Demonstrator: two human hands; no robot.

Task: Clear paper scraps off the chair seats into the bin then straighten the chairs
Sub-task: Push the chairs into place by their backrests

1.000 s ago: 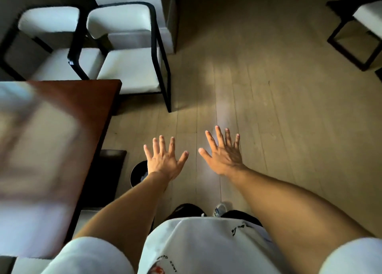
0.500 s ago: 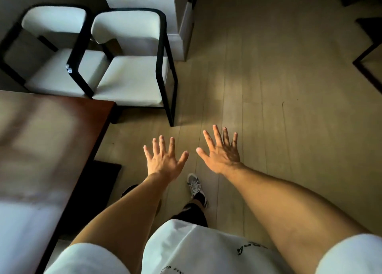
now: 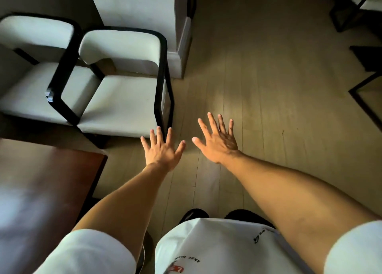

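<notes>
Two white-cushioned chairs with black frames stand side by side at the upper left: the nearer chair and the far chair. No paper scrap shows on either seat. My left hand is spread flat, fingers apart, its fingertips just in front of the nearer chair's front right leg. My right hand is also spread and holds nothing, hovering over the wooden floor to the right of that chair. The bin is mostly hidden; only a dark curved edge shows under my left arm.
A dark red-brown table fills the lower left, its corner close to the chairs. A white pillar with a skirting board stands behind the nearer chair. More black chair frames sit at the right edge.
I have moved forward toward the chairs; they now appear larger and closer. Both hands stay spread and empty. The bin has slipped almost out of sight beneath me.
</notes>
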